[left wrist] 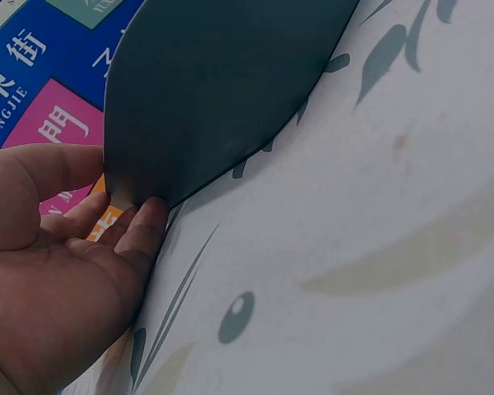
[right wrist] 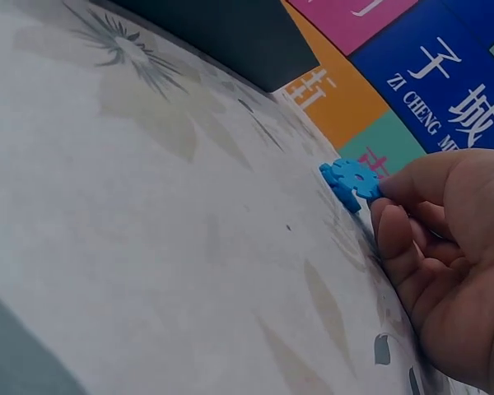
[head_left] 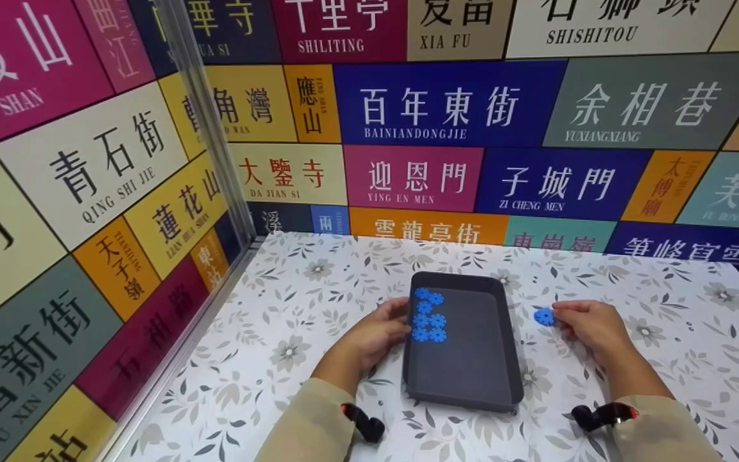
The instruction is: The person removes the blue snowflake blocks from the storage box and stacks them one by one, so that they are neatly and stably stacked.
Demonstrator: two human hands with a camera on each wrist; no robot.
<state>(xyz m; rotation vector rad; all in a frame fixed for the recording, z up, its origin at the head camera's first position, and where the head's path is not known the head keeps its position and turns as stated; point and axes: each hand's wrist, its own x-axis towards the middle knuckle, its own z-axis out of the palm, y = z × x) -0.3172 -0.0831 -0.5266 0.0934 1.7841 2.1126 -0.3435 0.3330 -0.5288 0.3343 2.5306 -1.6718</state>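
Note:
A dark grey rectangular tray (head_left: 472, 378) lies on the table. Several blue notched plastic discs (head_left: 421, 333) lie flat inside it along the left side. My left hand (head_left: 376, 333) holds the tray's left wall, its thumb and fingers against the outside in the left wrist view. To the right of the tray, my right hand (head_left: 591, 324) pinches a blue notched disc (right wrist: 358, 178) between thumb and fingers. A second blue piece (right wrist: 340, 196) shows just under that disc, close to the tabletop; whether the two are joined, I cannot tell.
A white tablecloth (head_left: 292, 353) with grey leaves and flowers covers the table. Upright panels (head_left: 450, 102) with coloured place-name signs stand behind and to the left, meeting at a metal corner post (head_left: 215, 122).

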